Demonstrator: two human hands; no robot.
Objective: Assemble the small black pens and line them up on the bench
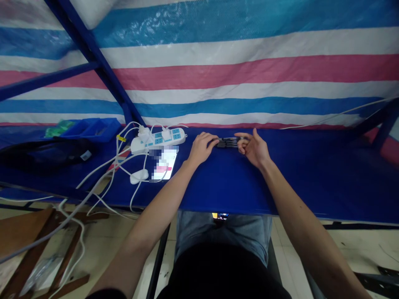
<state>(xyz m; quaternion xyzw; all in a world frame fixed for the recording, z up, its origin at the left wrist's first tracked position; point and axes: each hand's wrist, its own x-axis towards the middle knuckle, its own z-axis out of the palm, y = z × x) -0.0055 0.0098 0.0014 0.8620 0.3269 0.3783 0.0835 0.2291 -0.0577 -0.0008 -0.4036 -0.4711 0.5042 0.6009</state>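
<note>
Several dark pens [229, 143] lie side by side in a small row on the blue tabletop [230, 178], between my two hands. At their left ends is my left hand [202, 147], thumb and forefinger closed on the tips. My right hand [254, 148] is at the other end, palm turned inward. Its thumb points up and apart, the forefinger reaches over the pens' right ends, and the other fingers are partly curled. Those right ends are partly hidden behind its fingers.
To the left sit a white power strip [158, 140] with plugs, a lit phone [166, 164] and a white adapter [139, 176] among loose cables. Farther left are a blue divided tray [93, 129] and a black bag [46, 153]. A striped tarp [233, 74] hangs behind the table.
</note>
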